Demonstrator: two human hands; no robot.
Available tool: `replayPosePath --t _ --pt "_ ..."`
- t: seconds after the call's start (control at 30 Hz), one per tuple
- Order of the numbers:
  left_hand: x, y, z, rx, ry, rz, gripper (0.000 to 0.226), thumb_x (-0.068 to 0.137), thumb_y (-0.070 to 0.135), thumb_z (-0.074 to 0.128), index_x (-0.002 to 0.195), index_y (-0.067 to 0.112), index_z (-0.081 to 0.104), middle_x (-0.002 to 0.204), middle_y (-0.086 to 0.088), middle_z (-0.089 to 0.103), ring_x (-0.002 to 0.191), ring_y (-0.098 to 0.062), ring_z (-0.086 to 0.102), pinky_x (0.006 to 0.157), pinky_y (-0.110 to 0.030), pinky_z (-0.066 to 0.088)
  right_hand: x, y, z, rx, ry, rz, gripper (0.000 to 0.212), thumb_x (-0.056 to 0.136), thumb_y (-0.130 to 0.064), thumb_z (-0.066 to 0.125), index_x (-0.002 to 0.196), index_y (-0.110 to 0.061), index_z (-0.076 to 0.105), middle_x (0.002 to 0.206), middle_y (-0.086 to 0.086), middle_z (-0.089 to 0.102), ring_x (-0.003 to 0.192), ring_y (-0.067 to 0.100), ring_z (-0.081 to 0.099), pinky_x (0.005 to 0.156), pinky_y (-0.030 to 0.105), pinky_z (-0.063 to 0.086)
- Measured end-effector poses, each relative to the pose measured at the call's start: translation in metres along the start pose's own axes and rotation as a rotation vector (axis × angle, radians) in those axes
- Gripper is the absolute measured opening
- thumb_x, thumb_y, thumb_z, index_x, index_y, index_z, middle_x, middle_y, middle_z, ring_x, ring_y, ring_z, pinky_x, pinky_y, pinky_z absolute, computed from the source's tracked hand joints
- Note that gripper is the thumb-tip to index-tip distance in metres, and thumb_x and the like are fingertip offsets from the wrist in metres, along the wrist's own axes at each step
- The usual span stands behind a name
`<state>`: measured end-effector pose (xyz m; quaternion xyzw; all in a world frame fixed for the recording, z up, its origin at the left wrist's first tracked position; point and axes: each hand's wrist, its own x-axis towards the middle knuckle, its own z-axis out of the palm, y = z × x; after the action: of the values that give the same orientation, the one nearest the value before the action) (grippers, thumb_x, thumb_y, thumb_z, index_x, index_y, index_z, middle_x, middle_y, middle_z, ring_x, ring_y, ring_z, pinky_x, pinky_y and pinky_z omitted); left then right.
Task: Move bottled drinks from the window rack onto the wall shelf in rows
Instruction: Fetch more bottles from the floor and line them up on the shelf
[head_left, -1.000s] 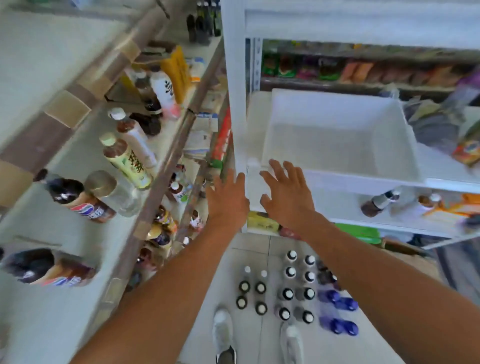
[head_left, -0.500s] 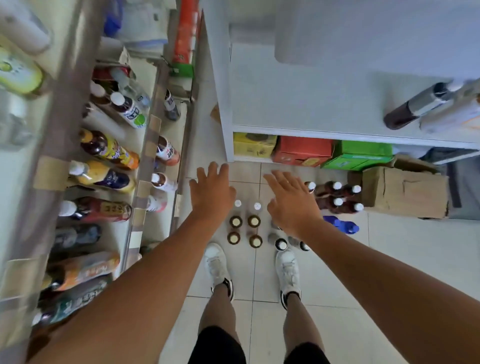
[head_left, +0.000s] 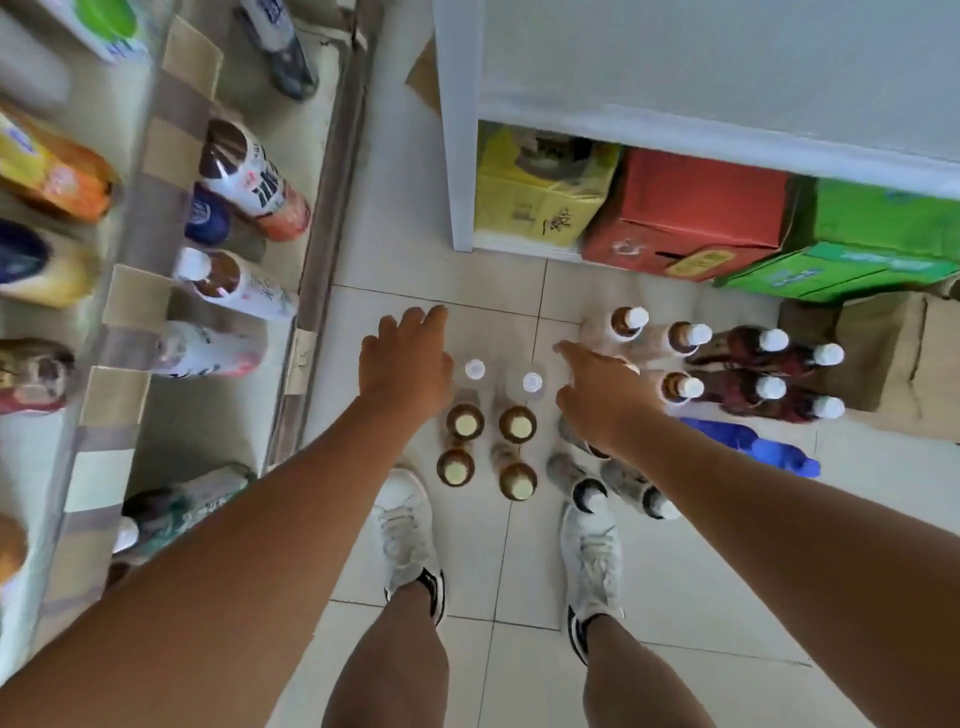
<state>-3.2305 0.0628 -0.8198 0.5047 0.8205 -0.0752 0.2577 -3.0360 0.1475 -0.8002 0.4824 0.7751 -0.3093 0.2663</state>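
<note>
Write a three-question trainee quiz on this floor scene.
1. True or false: the left hand grips a bottle.
2. Which carton sits between the yellow carton and the green carton? A red, B blue, C white.
3. Fill in: the blue bottles lie on the ____.
Key: 1 false; 2 A, the red carton; 3 floor.

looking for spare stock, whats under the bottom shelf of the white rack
Three cartons sit under it: a yellow carton, a red carton and a green carton. The white shelf covers their backs and anything behind them.
</note>
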Motion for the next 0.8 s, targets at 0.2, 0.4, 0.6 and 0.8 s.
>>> replayPosePath --t 0.2,0.4,0.6,0.8 --pt "0.062 -0.028 0.091 0.022 -0.113 0.13 0.056 0.093 0.011 0.058 0.145 0.021 0.037 0.137 -0.007 0.053 0.119 -0.03 0.054 0.092 -0.041 0.048 0.089 0.034 0.075 -0.111 -0.115 -0.059 0.077 0.096 -0.004 0.051 0.159 -0.028 0.015 0.161 0.001 0.034 0.139 0.03 0.045 0.101 0.042 0.048" --pt "0.105 -0.032 0.16 -0.11 -0.289 0.253 0.085 0.085 0.011 0.072 0.153 0.029 0.025 0.153 0.003 0.038 0.134 -0.025 0.042 0.101 -0.042 0.045 0.145 0.055 0.127 -0.151 -0.128 -0.158 0.094 0.083 -0.015 0.077 0.154 -0.024 0.017 0.151 0.003 0.043 0.115 0.031 0.061 0.086 0.041 0.054" --pt "0.119 -0.028 0.197 -0.363 -0.254 0.204 0.08 0.076 0.014 0.08 0.142 0.028 0.038 0.14 0.005 0.05 0.116 -0.024 0.056 0.094 -0.043 0.05 0.162 0.062 0.139 -0.062 -0.053 -0.154 0.085 0.082 -0.026 0.079 0.15 -0.028 0.029 0.14 0.003 0.057 0.116 0.026 0.059 0.091 0.038 0.052" --pt "0.103 -0.024 0.173 -0.518 -0.122 0.127 0.07 0.072 0.012 0.081 0.13 0.024 0.045 0.12 0.003 0.058 0.103 -0.021 0.057 0.087 -0.037 0.051 0.138 0.053 0.113 0.007 -0.011 -0.125 0.085 0.08 -0.024 0.076 0.153 -0.024 0.031 0.144 0.005 0.054 0.12 0.027 0.057 0.09 0.036 0.051"
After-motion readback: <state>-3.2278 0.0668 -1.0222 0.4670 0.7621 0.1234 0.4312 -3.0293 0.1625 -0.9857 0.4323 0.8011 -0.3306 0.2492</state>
